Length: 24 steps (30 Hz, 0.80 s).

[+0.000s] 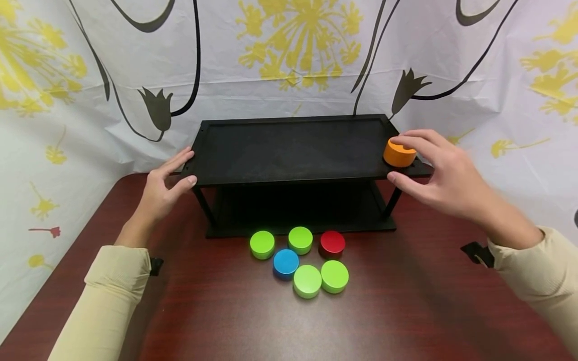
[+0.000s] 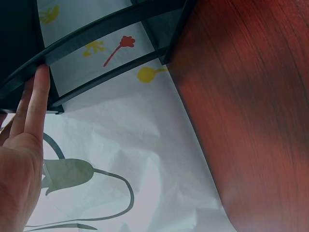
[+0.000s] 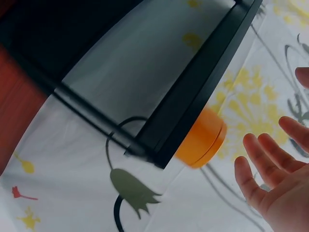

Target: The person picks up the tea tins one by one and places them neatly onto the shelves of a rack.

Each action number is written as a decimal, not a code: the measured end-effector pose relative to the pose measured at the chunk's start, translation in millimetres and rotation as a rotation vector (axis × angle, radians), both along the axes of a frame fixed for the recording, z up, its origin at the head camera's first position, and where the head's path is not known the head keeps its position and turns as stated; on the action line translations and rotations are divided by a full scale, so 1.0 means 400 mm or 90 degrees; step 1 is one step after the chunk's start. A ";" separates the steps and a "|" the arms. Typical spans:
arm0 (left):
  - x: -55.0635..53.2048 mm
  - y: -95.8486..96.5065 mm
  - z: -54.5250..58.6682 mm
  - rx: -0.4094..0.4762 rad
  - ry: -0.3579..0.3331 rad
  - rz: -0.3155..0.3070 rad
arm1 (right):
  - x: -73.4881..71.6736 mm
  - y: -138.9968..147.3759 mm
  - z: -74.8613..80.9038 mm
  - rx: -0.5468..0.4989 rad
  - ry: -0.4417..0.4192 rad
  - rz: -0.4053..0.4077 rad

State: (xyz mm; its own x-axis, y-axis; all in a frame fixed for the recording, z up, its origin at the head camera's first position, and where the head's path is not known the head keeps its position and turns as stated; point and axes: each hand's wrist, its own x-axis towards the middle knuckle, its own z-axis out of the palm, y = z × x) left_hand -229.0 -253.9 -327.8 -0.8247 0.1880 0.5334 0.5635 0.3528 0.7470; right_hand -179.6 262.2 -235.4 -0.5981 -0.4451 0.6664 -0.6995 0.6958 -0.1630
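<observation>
A black two-tier shelf [image 1: 289, 150] stands on the table. At its left end my left hand [image 1: 158, 193] touches the top tier's edge with fairly straight fingers; in the left wrist view, fingertips [image 2: 42, 77] meet the black rim. An orange short cylinder [image 1: 399, 154] sits on the right end of the top tier. My right hand [image 1: 451, 178] hovers beside it, fingers apart. The right wrist view shows a gap between these fingers [image 3: 263, 152] and the orange cylinder [image 3: 203, 137].
In front of the shelf lie several green cylinders [image 1: 307, 281], a blue one [image 1: 286, 263] and a red one [image 1: 331, 244] on the dark red-brown table [image 1: 217, 311]. A white flower-print sheet [image 1: 280, 65] hangs behind and at the sides.
</observation>
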 end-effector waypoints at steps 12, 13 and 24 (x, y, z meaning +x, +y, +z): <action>-0.001 -0.001 -0.003 -0.004 0.016 0.008 | 0.051 -0.055 -0.040 0.037 -0.017 0.056; -0.002 -0.001 -0.002 -0.009 0.020 0.011 | 0.055 -0.058 -0.046 0.036 -0.022 0.060; -0.002 -0.004 -0.002 -0.007 0.014 0.010 | 0.089 -0.086 -0.105 0.073 -0.073 0.080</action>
State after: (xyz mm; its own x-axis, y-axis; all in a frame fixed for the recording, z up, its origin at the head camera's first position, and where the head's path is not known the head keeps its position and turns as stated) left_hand -229.8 -255.4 -328.6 -0.8159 0.1819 0.5488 0.5739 0.3699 0.7306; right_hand -143.8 227.9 -277.4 -0.6018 -0.5899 0.5384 -0.7637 0.6224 -0.1716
